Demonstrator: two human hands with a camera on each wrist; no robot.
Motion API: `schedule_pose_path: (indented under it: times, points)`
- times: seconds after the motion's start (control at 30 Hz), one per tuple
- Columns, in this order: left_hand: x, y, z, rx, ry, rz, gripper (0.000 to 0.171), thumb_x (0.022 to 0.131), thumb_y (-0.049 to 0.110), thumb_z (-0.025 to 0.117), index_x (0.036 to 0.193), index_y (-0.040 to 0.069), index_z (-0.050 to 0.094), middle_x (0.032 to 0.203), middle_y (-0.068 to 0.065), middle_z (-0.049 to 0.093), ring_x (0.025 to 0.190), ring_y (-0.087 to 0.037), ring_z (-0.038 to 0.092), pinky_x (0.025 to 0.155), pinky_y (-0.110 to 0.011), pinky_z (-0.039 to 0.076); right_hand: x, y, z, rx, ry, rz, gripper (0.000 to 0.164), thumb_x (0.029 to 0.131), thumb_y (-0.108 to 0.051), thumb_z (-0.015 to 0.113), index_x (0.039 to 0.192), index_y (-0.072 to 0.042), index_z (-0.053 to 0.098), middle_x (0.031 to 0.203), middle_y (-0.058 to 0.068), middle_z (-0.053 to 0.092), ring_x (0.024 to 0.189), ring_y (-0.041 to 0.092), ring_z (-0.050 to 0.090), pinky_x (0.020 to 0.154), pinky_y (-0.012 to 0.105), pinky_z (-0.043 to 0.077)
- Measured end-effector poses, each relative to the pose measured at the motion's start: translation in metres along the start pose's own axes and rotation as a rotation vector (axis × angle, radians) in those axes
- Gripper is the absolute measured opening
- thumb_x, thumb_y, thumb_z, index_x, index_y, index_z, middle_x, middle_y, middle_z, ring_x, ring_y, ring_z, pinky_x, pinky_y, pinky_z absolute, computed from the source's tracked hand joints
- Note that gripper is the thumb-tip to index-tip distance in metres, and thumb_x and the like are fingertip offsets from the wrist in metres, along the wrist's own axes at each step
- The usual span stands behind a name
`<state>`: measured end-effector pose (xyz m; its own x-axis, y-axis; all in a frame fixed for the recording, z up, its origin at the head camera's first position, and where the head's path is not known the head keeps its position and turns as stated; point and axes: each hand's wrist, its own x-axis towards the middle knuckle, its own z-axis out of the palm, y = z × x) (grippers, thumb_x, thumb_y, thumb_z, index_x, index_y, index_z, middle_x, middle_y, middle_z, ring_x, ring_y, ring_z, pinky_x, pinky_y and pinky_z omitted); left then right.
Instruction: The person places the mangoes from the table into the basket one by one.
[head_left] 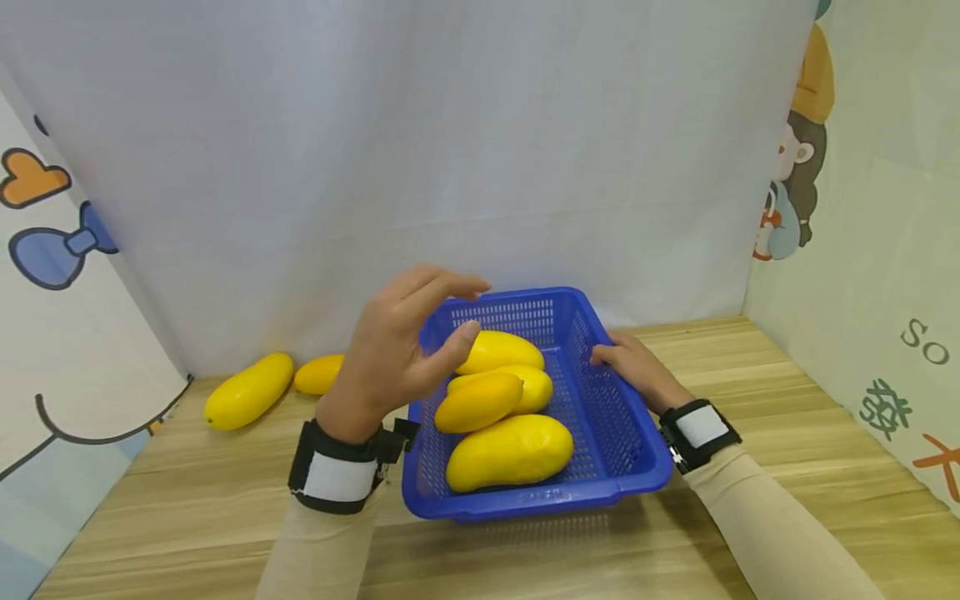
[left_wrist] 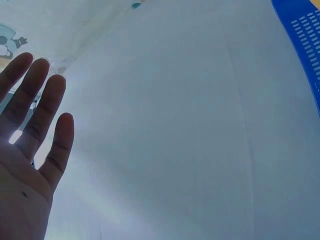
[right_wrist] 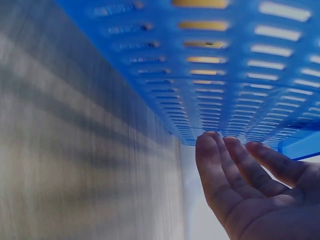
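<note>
A blue plastic basket (head_left: 547,496) with slotted walls holds several long, smooth yellow fruits (head_left: 510,454), perhaps mangoes or papayas. At its right side my right hand (head_left: 637,367) grips the rim, thumb over the top. In the right wrist view, the fingers (right_wrist: 210,170) of that hand lie against the slotted outside of the basket (right_wrist: 175,85). My left hand (head_left: 405,350) is raised over the basket's left edge, thumb and fingers apart, holding nothing. The left wrist view shows its spread fingers (left_wrist: 47,107) against the white cloth.
Left of the basket, a yellow fruit (head_left: 251,392) and a more orange one (head_left: 318,375) lie on the wood-patterned table (head_left: 187,517). A white cloth (head_left: 375,150) hangs behind. Printed panels stand at the left (head_left: 67,333) and right (head_left: 862,275).
</note>
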<state>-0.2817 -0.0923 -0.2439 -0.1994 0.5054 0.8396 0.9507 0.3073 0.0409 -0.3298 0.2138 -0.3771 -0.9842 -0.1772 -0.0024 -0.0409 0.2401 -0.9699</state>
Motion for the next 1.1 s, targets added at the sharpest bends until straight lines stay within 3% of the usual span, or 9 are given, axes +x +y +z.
schedule_pose_path:
  times: [0.27, 0.67, 1.1]
  points:
    - [0.0, 0.0, -0.006, 0.018, 0.015, 0.004, 0.035, 0.087, 0.036, 0.049, 0.11, 0.013, 0.063, 0.103, 0.001, 0.062, 0.095, -0.013, 0.054, 0.08, -0.031, 0.043, 0.0, 0.002, -0.001, 0.002, 0.005, 0.002, 0.041, 0.086, -0.012, 0.046, 0.122, 0.007, 0.046, 0.106, 0.029, 0.055, 0.082, 0.033, 0.06, 0.068, 0.042, 0.052]
    - [-0.006, -0.004, -0.042, 0.098, 0.103, 0.008, 0.036, 0.085, 0.029, 0.049, 0.112, 0.009, 0.062, 0.097, -0.006, 0.063, 0.093, -0.017, 0.055, 0.079, -0.037, 0.044, -0.001, 0.0, 0.0, -0.006, -0.004, -0.005, 0.041, 0.087, -0.012, 0.046, 0.124, 0.006, 0.045, 0.106, 0.028, 0.055, 0.081, 0.033, 0.06, 0.068, 0.043, 0.052]
    - [-0.008, 0.003, -0.06, 0.13, 0.15, -0.008, 0.038, 0.083, 0.028, 0.049, 0.11, 0.005, 0.063, 0.093, -0.009, 0.063, 0.089, -0.019, 0.055, 0.076, -0.039, 0.043, -0.002, -0.001, 0.0, 0.01, -0.009, 0.012, 0.041, 0.087, -0.013, 0.045, 0.124, 0.006, 0.044, 0.108, 0.03, 0.054, 0.083, 0.036, 0.06, 0.068, 0.044, 0.052]
